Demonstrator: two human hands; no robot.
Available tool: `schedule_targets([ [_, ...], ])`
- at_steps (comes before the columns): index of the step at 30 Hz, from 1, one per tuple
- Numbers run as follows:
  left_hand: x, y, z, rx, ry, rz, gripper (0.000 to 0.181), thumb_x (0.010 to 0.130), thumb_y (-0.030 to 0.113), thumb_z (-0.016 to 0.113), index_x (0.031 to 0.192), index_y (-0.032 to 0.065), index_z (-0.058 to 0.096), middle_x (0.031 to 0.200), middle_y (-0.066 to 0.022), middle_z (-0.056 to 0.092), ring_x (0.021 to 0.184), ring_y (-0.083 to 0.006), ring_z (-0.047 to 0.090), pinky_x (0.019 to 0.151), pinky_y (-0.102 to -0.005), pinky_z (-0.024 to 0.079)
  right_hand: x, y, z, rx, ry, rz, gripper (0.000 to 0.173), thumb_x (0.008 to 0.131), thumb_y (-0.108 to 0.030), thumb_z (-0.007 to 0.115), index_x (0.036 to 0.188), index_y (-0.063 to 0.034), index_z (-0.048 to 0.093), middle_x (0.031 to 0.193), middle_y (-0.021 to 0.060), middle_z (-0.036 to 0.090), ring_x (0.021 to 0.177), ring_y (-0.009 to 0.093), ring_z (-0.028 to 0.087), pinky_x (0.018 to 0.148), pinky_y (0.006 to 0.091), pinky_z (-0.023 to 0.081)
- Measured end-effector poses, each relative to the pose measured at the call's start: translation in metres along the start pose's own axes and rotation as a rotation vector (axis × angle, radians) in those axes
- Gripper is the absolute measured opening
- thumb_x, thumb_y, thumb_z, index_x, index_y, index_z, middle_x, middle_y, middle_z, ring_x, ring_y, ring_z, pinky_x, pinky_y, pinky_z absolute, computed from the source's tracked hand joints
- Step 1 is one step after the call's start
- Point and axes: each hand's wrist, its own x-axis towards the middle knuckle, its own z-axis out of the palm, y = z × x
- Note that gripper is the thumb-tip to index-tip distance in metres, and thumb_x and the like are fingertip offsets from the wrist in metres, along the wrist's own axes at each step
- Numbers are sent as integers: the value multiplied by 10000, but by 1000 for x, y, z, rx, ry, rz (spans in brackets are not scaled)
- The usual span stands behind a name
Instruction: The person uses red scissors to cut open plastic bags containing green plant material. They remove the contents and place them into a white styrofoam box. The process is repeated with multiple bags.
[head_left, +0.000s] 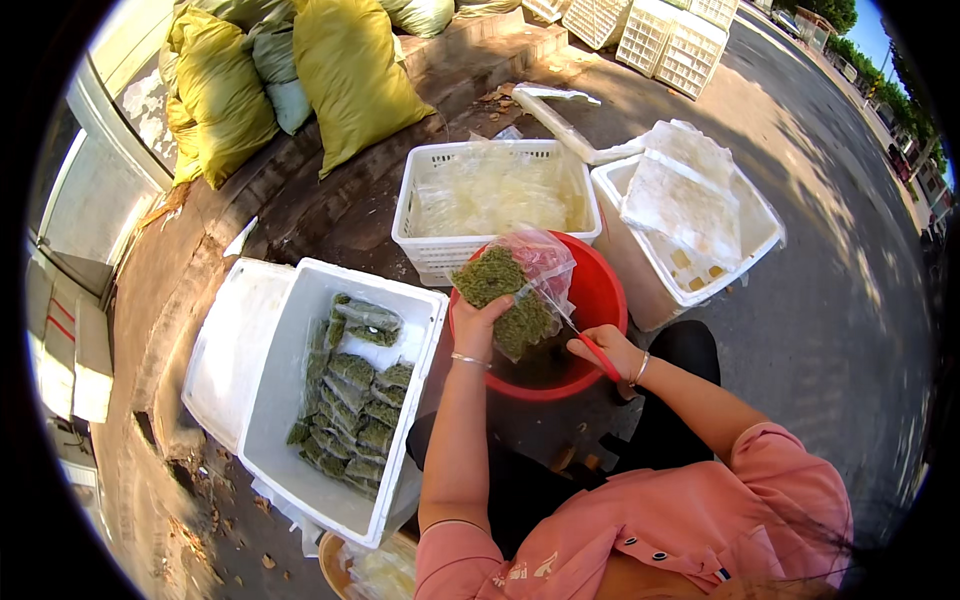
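Note:
My left hand (480, 324) grips a clear plastic bag filled with green plant matter (510, 296), held over a red plastic tub (611, 300). In my right hand (611, 349) are red-handled scissors (598, 354), whose metal blades reach to the bag near its middle. Whether the blades have cut the plastic is too small to tell. The bag's clear upper part lies against the tub's far side. Dark contents show in the bottom of the tub. To the left, a white foam box (274, 390) holds several packed bags of the same green matter (360, 420).
Beyond the tub stands a white plastic crate (450, 251) of clear plastic bags (495, 191). A second foam box (645, 262) on the right bears a broken foam lid (679, 184). Yellow sacks (360, 82) lean on the steps. A basket (330, 559) sits near my left.

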Motion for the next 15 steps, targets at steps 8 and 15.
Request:
schedule_targets([
  [8, -11, 11, 10, -71, -37, -17, 400, 703, -28, 681, 1090, -30, 580, 1028, -83, 641, 892, -173, 618, 809, -301, 494, 10, -17, 9, 274, -3, 117, 488, 922, -444, 517, 618, -65, 476, 503, -20, 427, 409, 80, 416, 395, 238, 318],
  [15, -11, 11, 1, 25, -105, -42, 428, 694, -10, 691, 1105, -27, 572, 1042, -85, 639, 921, -178, 612, 835, -314, 484, 17, -19, -3, 188, -70, 60, 501, 911, -462, 532, 621, -55, 489, 506, 5, 450, 408, 95, 443, 391, 242, 339],
])
